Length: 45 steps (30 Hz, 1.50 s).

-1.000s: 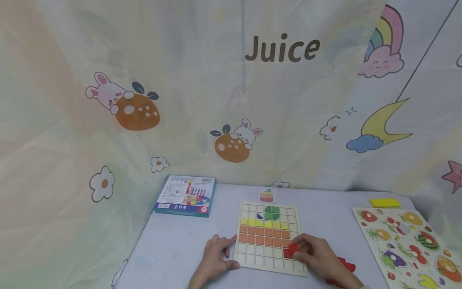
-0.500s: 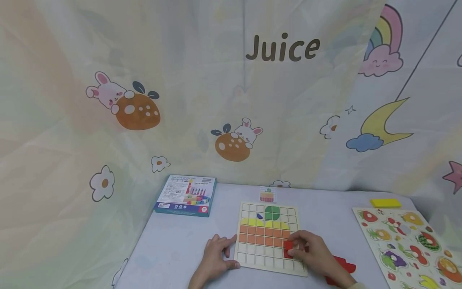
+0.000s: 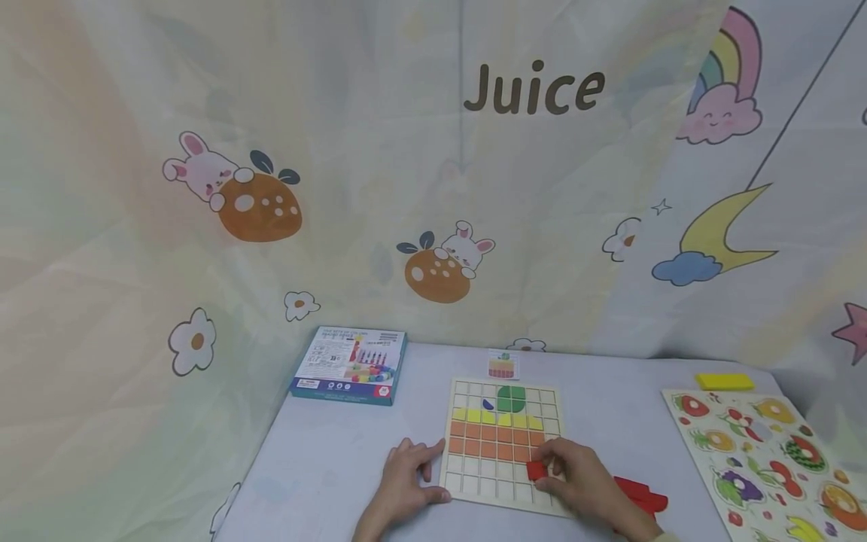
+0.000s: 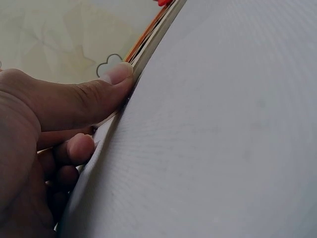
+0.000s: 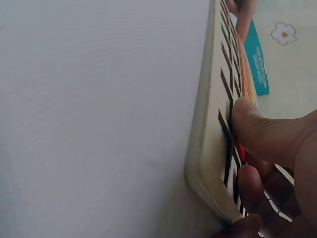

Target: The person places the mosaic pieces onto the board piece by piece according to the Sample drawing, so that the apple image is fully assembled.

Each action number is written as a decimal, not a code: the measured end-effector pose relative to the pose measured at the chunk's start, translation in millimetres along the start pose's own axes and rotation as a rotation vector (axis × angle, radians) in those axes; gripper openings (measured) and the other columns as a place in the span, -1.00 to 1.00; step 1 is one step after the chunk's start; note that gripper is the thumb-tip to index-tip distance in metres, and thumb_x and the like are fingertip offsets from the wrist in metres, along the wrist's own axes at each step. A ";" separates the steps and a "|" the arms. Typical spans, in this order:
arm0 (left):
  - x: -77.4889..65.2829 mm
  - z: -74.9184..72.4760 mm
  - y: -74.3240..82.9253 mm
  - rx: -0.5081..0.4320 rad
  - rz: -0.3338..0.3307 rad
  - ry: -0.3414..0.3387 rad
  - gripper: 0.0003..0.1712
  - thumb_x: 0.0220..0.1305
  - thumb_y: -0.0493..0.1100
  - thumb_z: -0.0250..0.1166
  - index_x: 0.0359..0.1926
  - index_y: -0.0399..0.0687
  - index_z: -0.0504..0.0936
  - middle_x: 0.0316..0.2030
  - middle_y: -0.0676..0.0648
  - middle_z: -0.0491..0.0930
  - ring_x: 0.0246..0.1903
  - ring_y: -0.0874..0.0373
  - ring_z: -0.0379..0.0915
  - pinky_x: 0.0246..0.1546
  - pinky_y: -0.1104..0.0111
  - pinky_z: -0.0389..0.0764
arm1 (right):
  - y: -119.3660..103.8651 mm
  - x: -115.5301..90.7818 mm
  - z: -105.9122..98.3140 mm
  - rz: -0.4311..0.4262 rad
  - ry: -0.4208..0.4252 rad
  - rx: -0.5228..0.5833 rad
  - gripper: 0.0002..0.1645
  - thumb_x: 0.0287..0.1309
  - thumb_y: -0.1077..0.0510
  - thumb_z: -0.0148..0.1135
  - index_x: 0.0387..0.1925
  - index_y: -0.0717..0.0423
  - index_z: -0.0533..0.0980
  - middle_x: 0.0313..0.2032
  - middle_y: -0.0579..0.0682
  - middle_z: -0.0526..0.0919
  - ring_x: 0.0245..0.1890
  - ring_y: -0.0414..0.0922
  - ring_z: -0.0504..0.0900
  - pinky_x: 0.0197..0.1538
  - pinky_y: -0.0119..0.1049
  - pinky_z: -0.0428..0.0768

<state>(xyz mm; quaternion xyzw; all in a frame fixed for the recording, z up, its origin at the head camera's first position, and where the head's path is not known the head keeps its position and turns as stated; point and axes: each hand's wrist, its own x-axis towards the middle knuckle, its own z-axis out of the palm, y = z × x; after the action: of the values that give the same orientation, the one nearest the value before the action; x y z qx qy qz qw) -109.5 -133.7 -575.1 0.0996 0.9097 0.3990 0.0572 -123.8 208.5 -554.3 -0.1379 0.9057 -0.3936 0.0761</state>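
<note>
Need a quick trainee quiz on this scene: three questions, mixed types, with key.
1. True or false: the left hand touches the edge of the grid board.
2. In the head view, which colour lies directly below the yellow row on the board? A) green B) orange C) blue
3. Which hand's fingers are at the red piece at the board's lower right?

Key: 1. True. 2. B. 3. The right hand.
</note>
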 end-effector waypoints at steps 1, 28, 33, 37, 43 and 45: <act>0.1 -0.3 0.0 0.001 -0.001 0.000 -0.01 -0.19 0.04 0.76 0.37 0.09 0.64 -0.52 0.21 0.40 -0.35 0.34 0.13 -0.20 0.33 0.13 | -0.8 -0.3 0.3 0.005 -0.007 -0.009 -0.57 -0.01 0.16 0.68 -0.09 -0.07 0.67 -0.29 -0.25 0.63 -0.36 -0.33 0.47 -0.29 -0.46 0.52; -0.4 0.3 -1.7 0.003 -0.007 -0.003 -0.02 -0.18 0.05 0.75 0.37 0.09 0.64 -0.51 0.22 0.39 -0.34 0.35 0.13 -0.20 0.34 0.13 | -15.7 3.1 -4.6 -0.056 -0.031 0.013 -0.63 0.11 0.20 0.60 -0.07 -0.11 0.66 -0.28 -0.24 0.66 -0.31 -0.33 0.53 -0.22 -0.46 0.60; 1.2 0.7 -4.2 0.002 -0.007 -0.002 -0.02 -0.16 0.06 0.74 0.38 0.10 0.64 -0.51 0.23 0.39 -0.33 0.35 0.14 -0.20 0.33 0.13 | -21.9 10.9 -4.7 -0.044 -0.034 0.094 -0.65 0.24 0.14 0.52 0.04 -0.02 0.64 -0.17 -0.19 0.74 -0.30 -0.34 0.57 -0.22 -0.45 0.61; 1.6 1.5 -5.8 0.003 -0.014 -0.004 -0.03 -0.17 0.07 0.74 0.37 0.11 0.64 -0.51 0.23 0.40 -0.34 0.34 0.15 -0.19 0.33 0.14 | -31.6 18.9 0.7 -0.058 -0.108 0.191 -0.64 0.35 0.17 0.41 0.13 0.08 0.59 -0.15 -0.08 0.77 -0.26 -0.29 0.65 -0.18 -0.43 0.62; 1.8 1.7 -5.7 0.010 -0.013 -0.002 -0.02 -0.16 0.08 0.74 0.38 0.13 0.64 -0.51 0.23 0.40 -0.33 0.34 0.15 -0.18 0.34 0.14 | -50.3 30.1 21.2 0.014 -0.231 0.327 -0.61 0.42 0.14 0.35 0.22 0.08 0.57 -0.14 -0.03 0.73 -0.21 -0.13 0.67 -0.14 -0.41 0.59; 2.0 1.4 -5.3 0.010 -0.012 -0.004 -0.02 -0.16 0.08 0.74 0.38 0.13 0.64 -0.51 0.23 0.39 -0.33 0.33 0.15 -0.19 0.34 0.15 | -56.7 33.7 30.2 0.015 -0.241 0.318 -0.62 0.41 0.12 0.37 0.19 0.03 0.58 -0.12 -0.06 0.71 -0.19 -0.12 0.64 -0.14 -0.41 0.58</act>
<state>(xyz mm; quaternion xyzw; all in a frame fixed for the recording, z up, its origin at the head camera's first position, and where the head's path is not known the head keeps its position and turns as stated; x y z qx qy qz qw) -111.9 -135.8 -580.0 0.0952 0.9123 0.3937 0.0608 -137.7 140.2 -534.2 -0.1632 0.8174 -0.5120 0.2076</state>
